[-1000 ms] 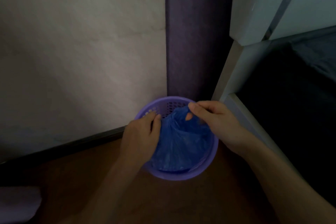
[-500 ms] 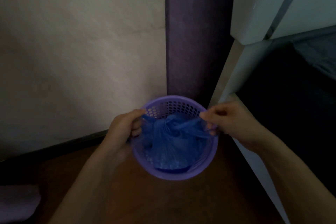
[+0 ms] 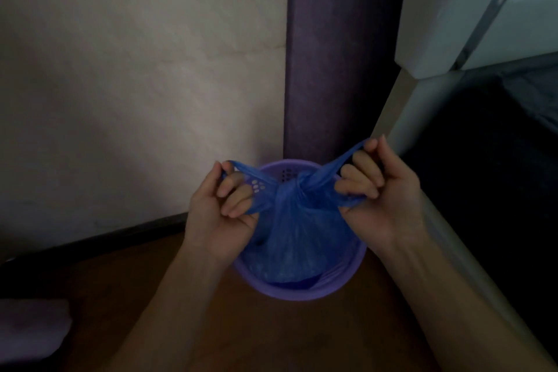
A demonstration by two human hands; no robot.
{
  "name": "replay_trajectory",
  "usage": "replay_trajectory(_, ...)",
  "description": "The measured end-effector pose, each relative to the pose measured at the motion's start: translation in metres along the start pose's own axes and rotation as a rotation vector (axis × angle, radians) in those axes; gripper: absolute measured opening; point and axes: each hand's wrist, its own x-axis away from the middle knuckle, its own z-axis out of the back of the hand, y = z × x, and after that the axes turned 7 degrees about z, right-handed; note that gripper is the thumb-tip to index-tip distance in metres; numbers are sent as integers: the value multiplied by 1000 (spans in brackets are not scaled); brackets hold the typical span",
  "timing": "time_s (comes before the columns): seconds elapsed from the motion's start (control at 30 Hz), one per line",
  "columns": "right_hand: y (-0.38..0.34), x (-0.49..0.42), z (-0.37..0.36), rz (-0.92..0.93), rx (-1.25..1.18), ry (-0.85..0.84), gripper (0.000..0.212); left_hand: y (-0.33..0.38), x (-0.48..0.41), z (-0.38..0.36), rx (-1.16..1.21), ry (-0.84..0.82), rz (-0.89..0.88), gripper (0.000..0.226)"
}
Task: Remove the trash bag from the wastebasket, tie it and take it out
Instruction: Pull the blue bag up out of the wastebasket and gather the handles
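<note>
Hands at lower centre of frame: left hand (image 3: 222,211) and right hand (image 3: 383,194) each clench one twisted end of the blue trash bag (image 3: 294,231), knotted mid-frame, seated in the purple wastebasket (image 3: 302,291) before the wall (image 3: 136,75).

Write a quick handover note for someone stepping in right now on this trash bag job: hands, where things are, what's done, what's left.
Left hand: closed on the left ear of the blue trash bag.
Right hand: closed on the right ear, pulled up and outward.
The bag's body sits inside the purple wastebasket, on the floor against the wall.
Done: bag mouth gathered, one knot drawn between the ears.
Left: snug the knot, or add a second if it looks loose, lift the bag out, carry it away.
</note>
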Motion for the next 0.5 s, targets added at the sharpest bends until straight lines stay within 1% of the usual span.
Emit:
replay_trajectory(0.07,3,-3,5,34,69,162,28,1,-3,3,-22,53,15,33)
replay_trajectory(0.1,3,-4,11,51,111,259,27,4,-3,6,-42,110,16,34)
replay_trajectory(0.17,-2,-5,26,83,163,442,31,13,-2,17,-101,279,18,32)
replay_trajectory(0.27,-13,-1,52,106,238,631,35,32,5,40,-77,535,23,26)
replay_trajectory(0.33,-21,3,65,125,315,730,34,45,12,54,-37,682,-8,26)
replay_trajectory(0.4,-25,6,73,148,364,789,33,53,18,63,-11,769,-66,26)
replay_trajectory(0.5,-25,4,75,208,375,791,31,55,16,65,-48,737,-133,26)
